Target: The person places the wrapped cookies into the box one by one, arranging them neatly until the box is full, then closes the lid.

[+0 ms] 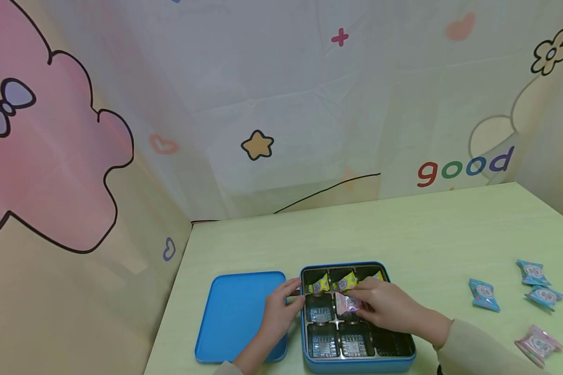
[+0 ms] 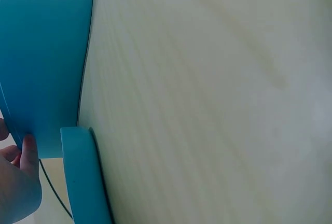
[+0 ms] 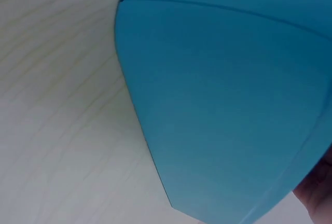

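Note:
A blue tin (image 1: 359, 366) with a dark divided tray stands at the front middle in the head view. My right hand (image 1: 389, 308) pinches a pink wrapped candy (image 1: 345, 304) at the tray's middle compartment. Yellow wrapped candies (image 1: 319, 285) lie in the back row, the rightmost partly hidden by that hand. Against the tin's left rim rest the fingers of my left hand (image 1: 280, 308). The left wrist view shows this hand (image 2: 22, 185) touching the tin's side wall (image 2: 46, 53). From the right wrist, the tin's wall (image 3: 223, 105) hides most of the other hand (image 3: 319, 195).
A blue lid (image 1: 239, 317) lies flat on the table left of the tin, beneath my left forearm. Several blue wrapped candies (image 1: 484, 295) and one more pink wrapped candy (image 1: 538, 344) are scattered at the right. A printed cloth (image 1: 300, 104) hangs behind the table.

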A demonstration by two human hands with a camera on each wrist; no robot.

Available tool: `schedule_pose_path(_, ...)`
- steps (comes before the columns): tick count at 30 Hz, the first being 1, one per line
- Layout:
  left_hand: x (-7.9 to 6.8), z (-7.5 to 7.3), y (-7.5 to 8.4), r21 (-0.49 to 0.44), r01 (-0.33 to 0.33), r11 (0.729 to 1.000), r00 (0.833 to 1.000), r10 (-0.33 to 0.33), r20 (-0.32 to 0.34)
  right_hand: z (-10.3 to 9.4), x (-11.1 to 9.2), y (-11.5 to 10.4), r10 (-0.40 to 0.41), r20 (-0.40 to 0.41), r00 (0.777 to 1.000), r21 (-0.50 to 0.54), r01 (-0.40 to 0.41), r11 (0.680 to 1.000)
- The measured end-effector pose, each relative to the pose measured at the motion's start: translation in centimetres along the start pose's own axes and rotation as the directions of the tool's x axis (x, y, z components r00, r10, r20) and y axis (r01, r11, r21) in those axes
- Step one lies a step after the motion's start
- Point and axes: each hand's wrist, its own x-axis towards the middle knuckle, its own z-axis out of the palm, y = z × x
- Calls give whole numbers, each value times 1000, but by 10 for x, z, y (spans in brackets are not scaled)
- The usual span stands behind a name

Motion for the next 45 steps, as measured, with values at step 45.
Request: schedule_pose_path(45, 0, 1, 0, 31, -13, 999, 1000, 13, -11, 3, -2, 2, -56, 14, 998, -52, 56, 997)
